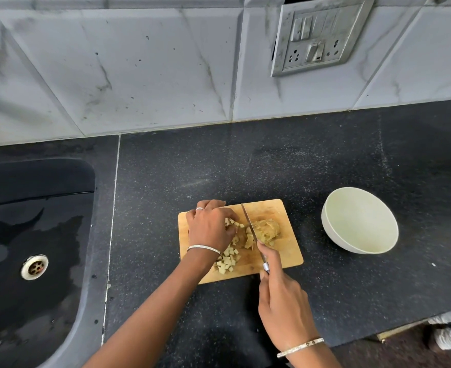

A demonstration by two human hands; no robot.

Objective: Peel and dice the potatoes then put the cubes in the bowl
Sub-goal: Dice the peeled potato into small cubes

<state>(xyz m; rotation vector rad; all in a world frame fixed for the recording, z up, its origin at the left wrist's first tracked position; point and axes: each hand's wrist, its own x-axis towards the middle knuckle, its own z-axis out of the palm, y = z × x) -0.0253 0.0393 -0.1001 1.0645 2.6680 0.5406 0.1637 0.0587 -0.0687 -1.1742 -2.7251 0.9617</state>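
A wooden cutting board [285,251] lies on the dark counter. Several pale potato cubes [228,260] are scattered on its left half. My left hand [209,225] curls over potato pieces [231,223] near the board's middle, hiding most of them. My right hand [281,298] grips a knife by the handle, forefinger along its spine. The knife blade [248,221] slants across the board between the cubes and a heap of potato peel [268,231]. A white empty bowl [360,220] stands on the counter to the board's right.
A black sink [33,235] with a metal drain [34,267] fills the left side. Tiled wall with a switch and socket plate [320,35] rises behind the counter. The counter's front edge [394,332] runs at the lower right, with the floor below.
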